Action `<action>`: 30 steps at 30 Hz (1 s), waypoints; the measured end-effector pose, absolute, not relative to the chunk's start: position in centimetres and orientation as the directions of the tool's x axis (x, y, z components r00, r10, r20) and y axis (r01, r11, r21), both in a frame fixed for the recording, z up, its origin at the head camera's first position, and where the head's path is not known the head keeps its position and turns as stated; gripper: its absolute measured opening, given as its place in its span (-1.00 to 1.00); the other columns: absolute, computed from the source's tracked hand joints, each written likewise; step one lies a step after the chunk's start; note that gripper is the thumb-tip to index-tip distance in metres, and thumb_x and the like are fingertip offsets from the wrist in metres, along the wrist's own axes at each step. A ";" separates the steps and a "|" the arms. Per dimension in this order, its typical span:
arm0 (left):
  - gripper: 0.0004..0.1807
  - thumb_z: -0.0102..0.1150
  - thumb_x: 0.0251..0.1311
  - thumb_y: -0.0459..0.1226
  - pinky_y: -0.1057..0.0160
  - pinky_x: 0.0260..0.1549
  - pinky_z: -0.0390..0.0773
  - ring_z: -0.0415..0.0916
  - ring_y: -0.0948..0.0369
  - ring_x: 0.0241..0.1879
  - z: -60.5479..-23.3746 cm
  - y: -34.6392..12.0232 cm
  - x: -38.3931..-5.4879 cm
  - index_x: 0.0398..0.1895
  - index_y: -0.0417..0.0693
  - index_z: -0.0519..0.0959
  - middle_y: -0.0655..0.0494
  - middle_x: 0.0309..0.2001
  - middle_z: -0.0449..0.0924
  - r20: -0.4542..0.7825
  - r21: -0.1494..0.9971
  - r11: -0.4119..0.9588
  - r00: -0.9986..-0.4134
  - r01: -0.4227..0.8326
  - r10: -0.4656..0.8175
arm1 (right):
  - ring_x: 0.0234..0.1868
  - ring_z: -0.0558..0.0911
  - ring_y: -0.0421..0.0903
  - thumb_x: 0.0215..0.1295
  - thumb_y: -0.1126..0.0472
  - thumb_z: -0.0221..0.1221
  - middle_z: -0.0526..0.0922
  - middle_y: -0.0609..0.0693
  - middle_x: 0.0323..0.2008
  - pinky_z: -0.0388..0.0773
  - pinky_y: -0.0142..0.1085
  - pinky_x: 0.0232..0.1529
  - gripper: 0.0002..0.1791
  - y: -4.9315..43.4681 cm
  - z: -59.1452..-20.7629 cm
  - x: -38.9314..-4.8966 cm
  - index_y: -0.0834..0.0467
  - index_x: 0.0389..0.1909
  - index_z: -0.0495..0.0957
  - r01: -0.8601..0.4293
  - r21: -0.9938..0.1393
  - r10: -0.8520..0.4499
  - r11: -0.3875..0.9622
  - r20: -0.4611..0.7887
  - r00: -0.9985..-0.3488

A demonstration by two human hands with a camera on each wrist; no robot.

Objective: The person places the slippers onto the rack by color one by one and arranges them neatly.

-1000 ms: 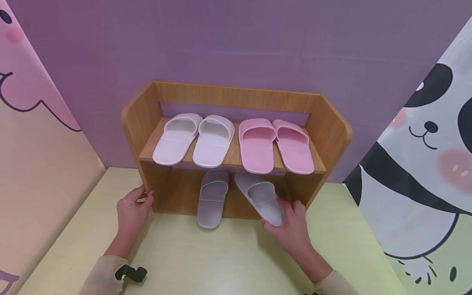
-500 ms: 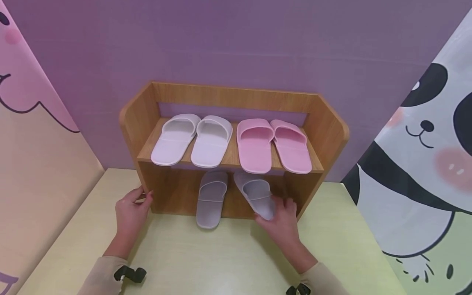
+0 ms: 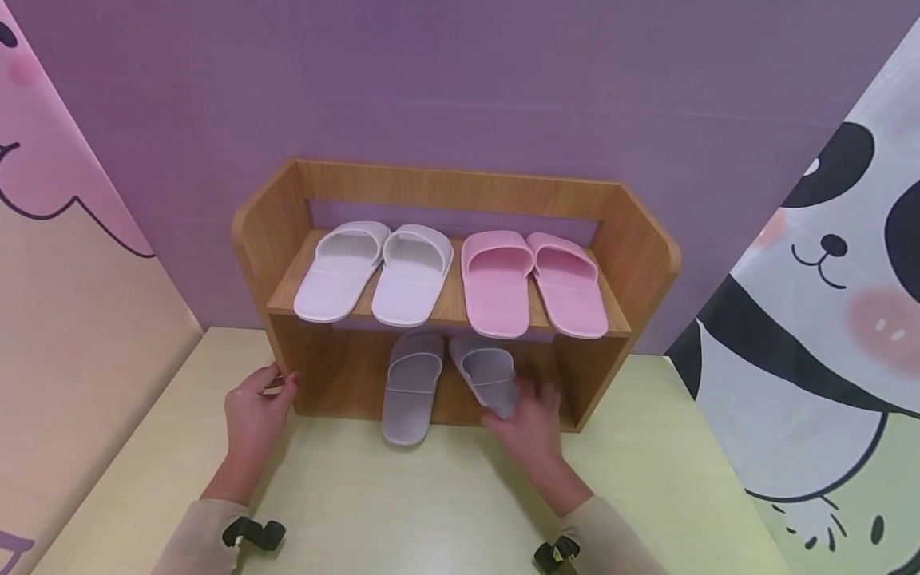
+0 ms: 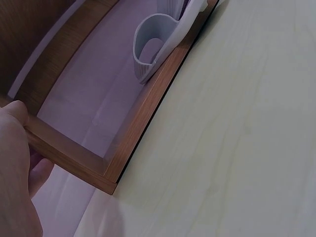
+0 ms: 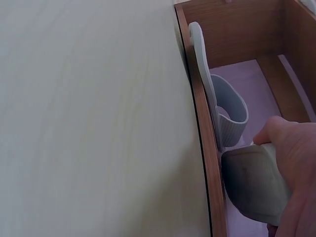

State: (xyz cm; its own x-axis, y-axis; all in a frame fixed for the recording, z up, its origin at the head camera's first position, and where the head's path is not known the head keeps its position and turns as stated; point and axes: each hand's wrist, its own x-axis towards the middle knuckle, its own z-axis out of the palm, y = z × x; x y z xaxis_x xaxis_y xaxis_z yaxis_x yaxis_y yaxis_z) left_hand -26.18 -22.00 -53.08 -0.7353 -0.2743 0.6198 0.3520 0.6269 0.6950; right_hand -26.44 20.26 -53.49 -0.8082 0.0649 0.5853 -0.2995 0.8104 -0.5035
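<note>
My left hand (image 3: 256, 407) pinches the front edge of the left side panel of a small wooden shoe rack (image 3: 460, 192); the left wrist view shows thumb and fingers on either side of that panel. My right hand (image 3: 530, 423) grips the heel end of a grey slipper (image 3: 489, 371), its toe pointing into the lower shelf and angled left. Seen from the right wrist, this slipper (image 5: 256, 182) is tilted, its sole partly showing. The other grey slipper (image 3: 413, 391) lies on the lower shelf just left of it, its heel sticking out past the front edge.
On the upper shelf sit a white pair of slippers (image 3: 413, 275) at left and a pink pair of slippers (image 3: 497, 283) at right. The rack stands on a pale wood table (image 3: 374, 503) against a purple wall (image 3: 460, 80). A panda picture (image 3: 834, 319) covers the right wall.
My right hand has moved left and slightly inward with the grey slipper, bringing it nearer its mate and deeper into the lower shelf. My left hand has stayed on the side panel.
</note>
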 end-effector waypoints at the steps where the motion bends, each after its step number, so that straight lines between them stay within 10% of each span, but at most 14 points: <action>1: -0.79 0.44 0.34 -0.51 0.76 -0.32 0.45 0.83 -0.25 -0.18 -53.1 -22.0 -26.2 0.01 -0.35 0.80 -0.32 -0.03 0.82 0.618 0.696 0.628 -0.737 0.349 -0.275 | -0.02 0.50 0.44 -0.12 0.03 0.55 0.56 0.43 -0.08 0.58 0.29 -0.15 -0.25 20.1 -53.5 -26.4 0.43 0.05 0.63 -0.287 -0.508 0.072 0.812 0.576 -0.814; 30: -0.79 0.43 0.33 -0.51 0.75 -0.32 0.45 0.83 -0.26 -0.22 -53.1 -22.0 -26.2 0.00 -0.35 0.80 -0.33 -0.02 0.81 0.630 0.691 0.624 -0.728 0.366 -0.270 | 0.08 0.54 0.49 -0.02 -0.10 0.68 0.47 0.57 0.04 0.70 0.31 -0.06 0.04 17.6 -53.1 -24.9 0.38 0.40 0.51 -0.135 -0.465 -0.035 0.875 0.217 -0.976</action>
